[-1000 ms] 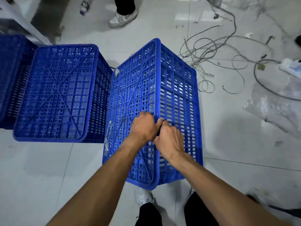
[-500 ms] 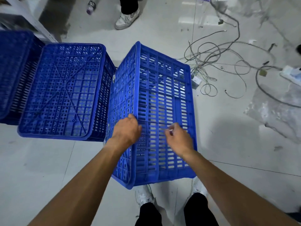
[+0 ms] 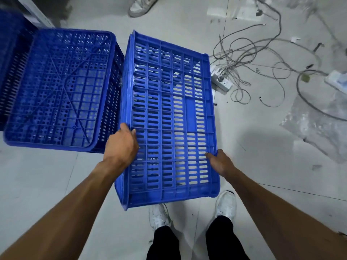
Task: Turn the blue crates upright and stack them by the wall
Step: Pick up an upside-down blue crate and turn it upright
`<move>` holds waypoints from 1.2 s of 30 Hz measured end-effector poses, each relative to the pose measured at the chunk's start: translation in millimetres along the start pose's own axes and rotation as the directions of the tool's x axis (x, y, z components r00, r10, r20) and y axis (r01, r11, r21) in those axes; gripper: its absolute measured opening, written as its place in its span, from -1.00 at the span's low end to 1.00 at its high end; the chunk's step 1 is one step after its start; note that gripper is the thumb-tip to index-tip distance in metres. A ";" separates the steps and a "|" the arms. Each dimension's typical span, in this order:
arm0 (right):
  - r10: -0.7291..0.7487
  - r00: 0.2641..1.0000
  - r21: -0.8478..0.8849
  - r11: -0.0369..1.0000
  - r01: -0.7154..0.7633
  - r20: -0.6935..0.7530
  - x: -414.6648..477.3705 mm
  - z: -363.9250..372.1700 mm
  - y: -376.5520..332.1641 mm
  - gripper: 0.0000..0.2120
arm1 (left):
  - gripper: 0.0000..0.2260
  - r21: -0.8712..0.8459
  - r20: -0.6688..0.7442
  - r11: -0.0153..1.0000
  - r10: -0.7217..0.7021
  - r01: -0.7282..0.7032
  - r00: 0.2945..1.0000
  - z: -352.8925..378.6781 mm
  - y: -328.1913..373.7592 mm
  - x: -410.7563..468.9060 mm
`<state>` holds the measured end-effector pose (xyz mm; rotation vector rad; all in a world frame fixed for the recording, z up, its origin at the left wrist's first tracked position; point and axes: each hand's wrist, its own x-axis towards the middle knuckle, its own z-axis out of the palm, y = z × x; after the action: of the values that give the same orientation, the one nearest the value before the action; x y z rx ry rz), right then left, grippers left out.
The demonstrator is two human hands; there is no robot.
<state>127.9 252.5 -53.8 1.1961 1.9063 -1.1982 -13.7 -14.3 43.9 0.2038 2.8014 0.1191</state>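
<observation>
The crate [image 3: 169,119] occupied the centre of the frame, turned on its side with one slatted long wall facing the camera. Whether it touched the floor [image 3: 47,184] could not be determined.

The left hand [image 3: 121,145] gripped the crate's left edge, fingers curled round it and thumb on the slatted face. The right hand [image 3: 220,162] gripped the right edge lower down, thumb on the face and fingers hidden behind the rim. Both hands were well apart, one on each side.

A second crate [image 3: 56,91] stood just beside the crate at centre left, its perforated base in view; upright or inverted could not be told. A third crate [image 3: 9,62] was cut off by the left frame edge.

Tangled cables [image 3: 244,59] and a power strip [image 3: 221,81] lay at upper right. A plastic sheet [image 3: 315,124] lay at right. Two white shoes [image 3: 159,216] appeared at lower centre.
</observation>
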 end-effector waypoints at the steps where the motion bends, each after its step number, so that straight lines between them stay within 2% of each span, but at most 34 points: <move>1: 0.010 0.999 0.056 0.998 -0.008 -0.031 3.3 -0.1 -1.2 -0.53 | -0.77 -0.002 -0.027 1.000 0.003 -0.003 1.000 3.4 0.6 -0.6; 5: 0.019 0.990 0.197 0.980 0.009 -0.138 5.3 -9.8 -3.0 -0.61 | -0.76 0.039 -0.025 0.999 0.010 -0.009 1.000 12.9 -1.2 -3.4; 7: -0.004 0.982 0.201 0.979 0.042 -0.186 3.0 -16.8 -0.8 -0.56 | -0.72 -0.019 0.009 1.000 -0.015 0.015 1.000 13.9 0.1 -8.9; 9: -0.033 0.964 0.172 0.982 0.081 -0.265 -3.3 -26.8 -0.2 -0.42 | -0.71 -0.140 0.076 0.986 -0.084 0.094 0.994 14.4 5.3 -18.2; 11: -0.053 0.932 0.075 0.994 0.086 -0.358 -7.4 -36.8 2.2 -0.30 | -0.71 -0.228 0.145 0.961 -0.122 0.153 0.982 20.2 10.5 -28.9; 14: -0.077 0.890 -0.036 0.997 0.067 -0.450 -13.1 -58.5 14.3 -0.32 | -0.76 -0.291 0.217 0.939 -0.121 0.183 0.969 34.8 27.3 -46.1; 19: -0.071 0.894 -0.069 0.997 0.045 -0.443 -14.5 -90.1 34.8 -0.34 | -0.78 -0.293 0.322 0.921 -0.156 0.255 0.934 58.3 56.2 -55.5; 23: -0.037 0.894 -0.016 0.999 0.034 -0.446 -12.7 -113.8 51.4 -0.33 | -0.73 -0.286 0.354 0.922 -0.150 0.260 0.923 65.3 86.2 -51.3; 29: 0.018 0.889 0.035 0.999 -0.002 -0.458 -14.4 -135.2 83.5 -0.33 | -0.76 -0.305 0.524 0.879 -0.166 0.366 0.835 65.3 128.0 -29.6; 36: 0.115 0.883 0.131 0.990 -0.062 -0.455 -11.5 -148.6 108.3 -0.34 | -0.70 -0.207 0.432 0.958 -0.095 0.200 0.897 69.3 167.2 -16.6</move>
<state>228.6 403.5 -22.4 1.7378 2.1080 -1.0468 45.8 152.1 1.5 -0.0443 2.3346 0.3427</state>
